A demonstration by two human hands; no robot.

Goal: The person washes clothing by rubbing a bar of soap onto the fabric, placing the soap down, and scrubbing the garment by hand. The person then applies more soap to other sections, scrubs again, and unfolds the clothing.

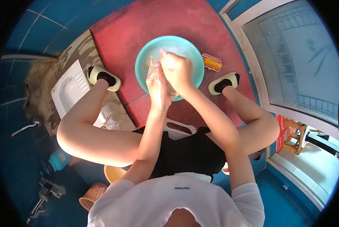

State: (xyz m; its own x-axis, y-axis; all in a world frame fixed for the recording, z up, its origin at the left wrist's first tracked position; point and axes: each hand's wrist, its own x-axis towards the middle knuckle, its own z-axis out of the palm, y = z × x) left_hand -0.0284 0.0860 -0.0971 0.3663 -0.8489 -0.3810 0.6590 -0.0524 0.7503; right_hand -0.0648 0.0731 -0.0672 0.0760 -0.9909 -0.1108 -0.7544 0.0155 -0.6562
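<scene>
A turquoise basin (140, 75) with whitish water in it stands on the red mat between my feet. Both hands are over it, pressed close together. My right hand (176, 69) is curled into a fist, its thumb pointing up. Just left of and below it, my left hand (158, 87) has its fingers folded together. A pale, wet, cloth-like piece (151, 67) shows beside the fingers of my left hand, and a bit more shows below the hands. My hands hide most of it, so its kind is unclear.
A pink case with a yellow bar (212, 62) lies right of the basin. A white squat toilet (70, 89) is on the left. A glass door (290, 60) stands at right. Behind are a woven basket (93, 196), a blue bottle (59, 159) and a mop head (50, 191).
</scene>
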